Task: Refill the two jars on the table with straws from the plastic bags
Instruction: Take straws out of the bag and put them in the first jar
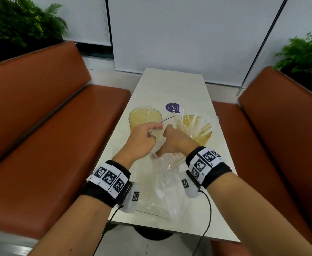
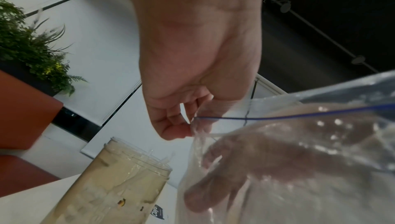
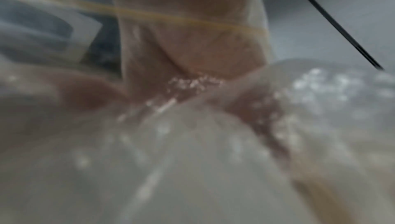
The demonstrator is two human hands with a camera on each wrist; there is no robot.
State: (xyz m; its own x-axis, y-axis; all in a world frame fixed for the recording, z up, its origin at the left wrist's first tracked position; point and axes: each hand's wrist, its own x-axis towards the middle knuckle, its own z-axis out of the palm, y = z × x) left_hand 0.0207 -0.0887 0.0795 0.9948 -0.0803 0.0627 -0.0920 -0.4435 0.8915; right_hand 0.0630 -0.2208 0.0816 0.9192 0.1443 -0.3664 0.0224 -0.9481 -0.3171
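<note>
Two yellowish clear jars stand on the white table (image 1: pixel 171 85). The left jar (image 1: pixel 142 115) (image 2: pixel 119 185) holds a single straw. Many white straws (image 1: pixel 195 122) fan out of the right jar (image 1: pixel 205 133). In front of the jars I hold up a clear zip bag (image 1: pixel 158 143) (image 2: pixel 310 143) with a blue seal line. My left hand (image 1: pixel 156 127) (image 2: pixel 188 126) pinches its top edge. My right hand (image 1: pixel 173 139) (image 2: pixel 235 177) shows through the plastic with its fingers spread fairly straight. The right wrist view is blurred, showing only my palm (image 3: pixel 188 50) and film.
Another clear plastic bag (image 1: pixel 160 196) lies flat on the near part of the table under my wrists. A purple round sticker (image 1: pixel 172 107) sits behind the jars. Orange benches (image 1: pixel 59 126) flank the table, with plants (image 1: pixel 18 21) behind them.
</note>
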